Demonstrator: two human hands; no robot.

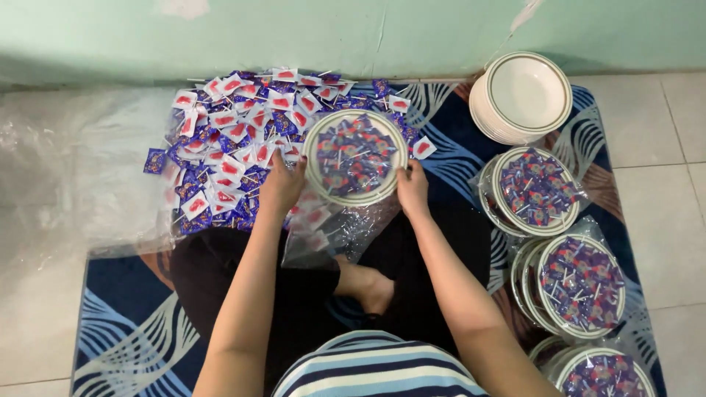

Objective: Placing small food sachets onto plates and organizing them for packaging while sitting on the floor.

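Observation:
A round plate [356, 195] with a green-striped rim lies on the mat before me, filled with wrapped lollipops [355, 153] in blue and purple wrappers. My left hand [283, 184] grips the plate's left edge, and clear plastic film [331, 228] hangs under and in front of the plate. My right hand [412, 188] holds the plate's right edge. A large heap of wrapped lollipops [235, 140], red-and-white and blue, lies on clear plastic to the left of the plate.
A stack of empty white bowls [523, 95] stands at the back right. Three filled plates wrapped in film [535, 190] [581, 285] [599, 371] line the right side of the blue patterned mat [132, 309]. A sheet of clear plastic [66, 169] covers the floor at left. A green wall runs behind.

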